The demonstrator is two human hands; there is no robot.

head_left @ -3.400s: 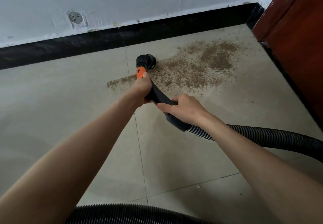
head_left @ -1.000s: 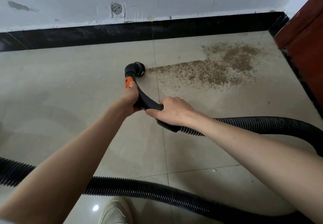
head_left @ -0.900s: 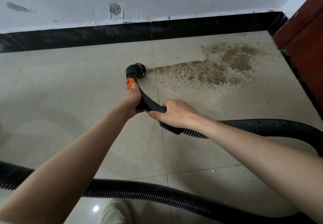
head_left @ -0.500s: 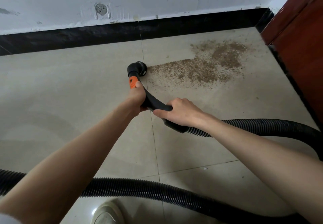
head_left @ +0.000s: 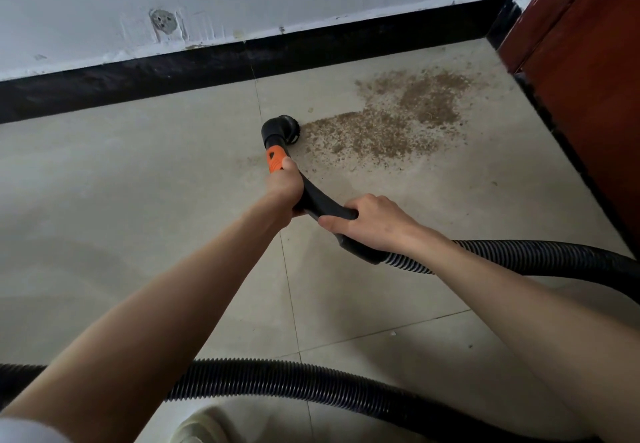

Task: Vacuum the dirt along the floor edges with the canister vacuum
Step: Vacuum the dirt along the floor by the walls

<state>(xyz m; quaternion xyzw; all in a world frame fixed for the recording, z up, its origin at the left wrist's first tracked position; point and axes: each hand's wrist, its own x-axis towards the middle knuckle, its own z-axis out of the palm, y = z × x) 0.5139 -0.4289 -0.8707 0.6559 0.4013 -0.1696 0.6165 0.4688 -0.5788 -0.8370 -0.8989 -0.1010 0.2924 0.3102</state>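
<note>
A black round vacuum nozzle [head_left: 282,127] rests on the beige tile floor at the left edge of a brown dirt patch [head_left: 398,120]. Behind it runs a curved black handle tube [head_left: 320,202] with an orange collar [head_left: 275,160]. My left hand [head_left: 284,184] grips the tube just behind the orange collar. My right hand [head_left: 372,223] grips the rear end of the handle where the ribbed black hose [head_left: 540,259] joins. The hose leaves to the right and loops back across the floor under my arms.
A black baseboard [head_left: 173,75] runs under a white wall with a patched hole [head_left: 161,23]. A reddish-brown door [head_left: 588,72] stands at the right. A light shoe [head_left: 204,425] shows at the bottom edge, close to the hose loop [head_left: 277,382].
The left part of the dirt streak is gone since the earliest frame. Over the last second the nozzle has stayed at the dirt patch's left edge, both hands keeping their grip.
</note>
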